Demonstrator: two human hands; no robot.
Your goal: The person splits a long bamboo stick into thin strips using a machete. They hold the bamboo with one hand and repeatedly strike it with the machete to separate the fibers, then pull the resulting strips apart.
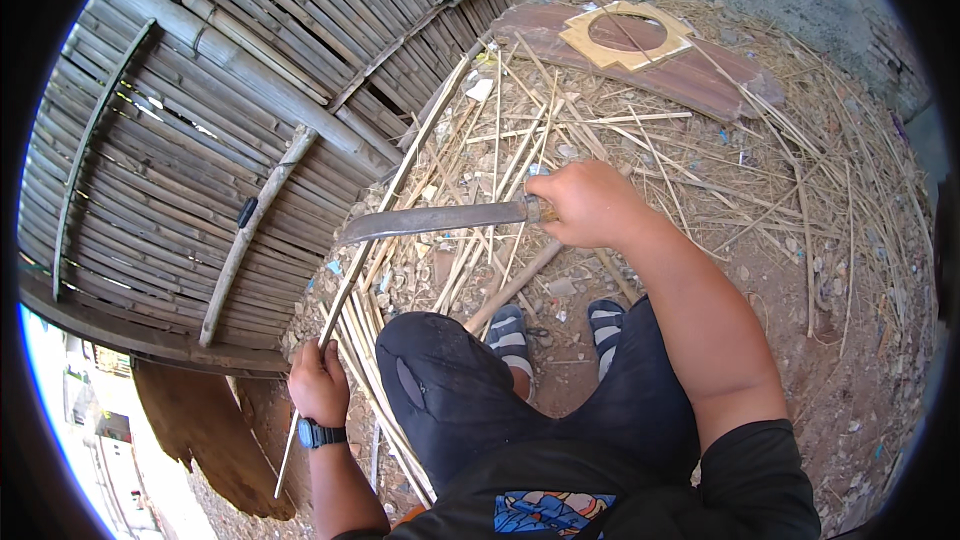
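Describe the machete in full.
The machete has a long, broad, dark grey metal blade, worn-looking, curving to its tip. Its brownish handle is mostly hidden in the grip of the right hand. The blade points left across the picture, its far end crossing the long bamboo strip held by the left hand; whether they touch is unclear.

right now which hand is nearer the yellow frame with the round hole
Right. The right hand grips the knife below the frame in view; the left hand is farther off, lower left.
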